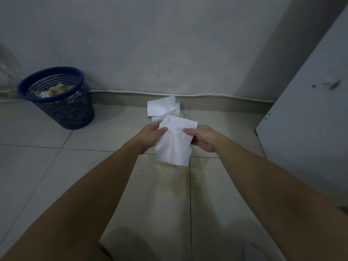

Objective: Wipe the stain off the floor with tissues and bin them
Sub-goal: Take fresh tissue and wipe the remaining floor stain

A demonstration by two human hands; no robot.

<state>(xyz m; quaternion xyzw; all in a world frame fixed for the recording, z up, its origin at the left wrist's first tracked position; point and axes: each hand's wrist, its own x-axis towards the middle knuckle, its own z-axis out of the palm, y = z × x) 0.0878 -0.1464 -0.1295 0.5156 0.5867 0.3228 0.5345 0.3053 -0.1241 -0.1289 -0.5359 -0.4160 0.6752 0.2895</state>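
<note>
Both hands hold one white tissue (174,146) up above the tiled floor. My left hand (150,137) pinches its left edge, and my right hand (202,138) grips its right edge. The sheet hangs down between them, slightly crumpled. Under it a faint yellowish stain (169,178) spreads over the tiles toward me. A small heap of white tissues (162,108) lies on the floor against the skirting, just beyond my hands. A dark blue mesh bin (62,102) stands at the far left by the wall, with crumpled paper inside.
A grey wall (150,44) with a beige skirting and a white cable runs across the back. A pale cabinet panel (310,110) juts in at the right. My knees show at the bottom edge.
</note>
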